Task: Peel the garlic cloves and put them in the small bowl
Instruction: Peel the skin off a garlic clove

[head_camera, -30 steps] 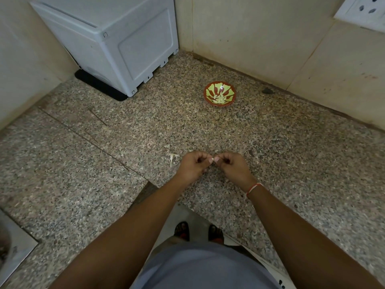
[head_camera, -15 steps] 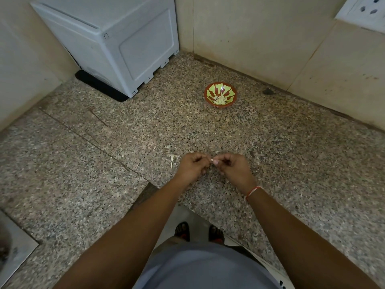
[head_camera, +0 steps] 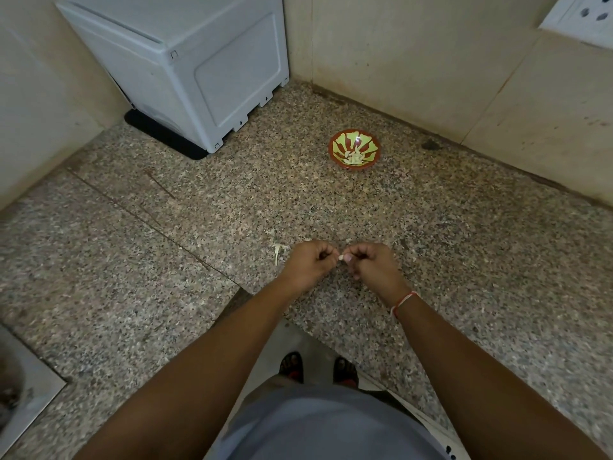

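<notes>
**Both hands pinched one garlic clove at mid-frame**

Hands met just below the centre of the frame: the left hand and the right hand had their fingers curled, and their tips pinched a pale garlic clove between them.

Around them, from largest to smallest: the speckled granite counter filled most of the frame; a white appliance stood at upper left; the small bowl, red and green, sat above the hands, well apart from them, with peeled cloves inside; a scrap of garlic skin lay just left of the left hand.
</notes>
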